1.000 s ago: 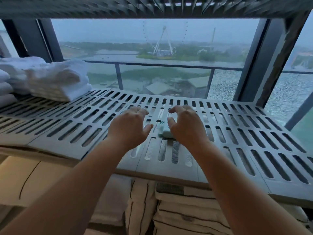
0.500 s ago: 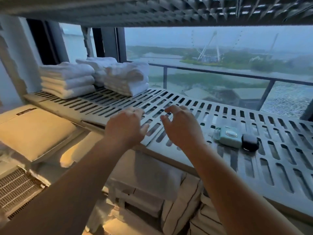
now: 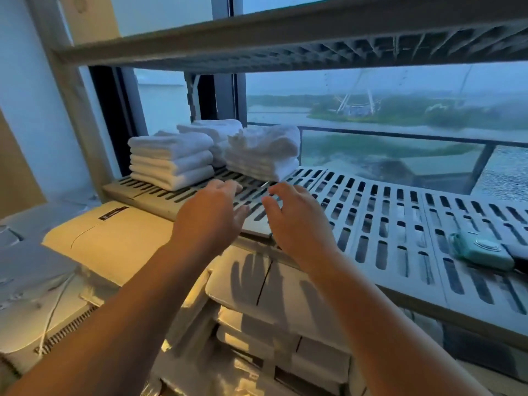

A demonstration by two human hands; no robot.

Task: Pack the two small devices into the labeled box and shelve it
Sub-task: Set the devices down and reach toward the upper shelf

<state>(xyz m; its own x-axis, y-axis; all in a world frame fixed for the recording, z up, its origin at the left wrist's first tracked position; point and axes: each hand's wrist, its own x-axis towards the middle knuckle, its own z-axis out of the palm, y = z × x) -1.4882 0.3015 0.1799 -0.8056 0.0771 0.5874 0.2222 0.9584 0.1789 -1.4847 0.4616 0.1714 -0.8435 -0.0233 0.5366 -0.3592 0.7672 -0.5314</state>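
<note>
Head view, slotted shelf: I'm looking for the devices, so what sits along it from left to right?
Folded towel stack → second towel stack → left hand → right hand → teal device → dark device, cut off at the frame edge.

My head camera looked forward and slightly down, close over the slotted shelf (image 3: 400, 212), toward the window (image 3: 400, 110) in the frame's upper right.

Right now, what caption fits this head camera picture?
Two empty hands, left hand and right hand, over slatted shelf beside towels.
</note>
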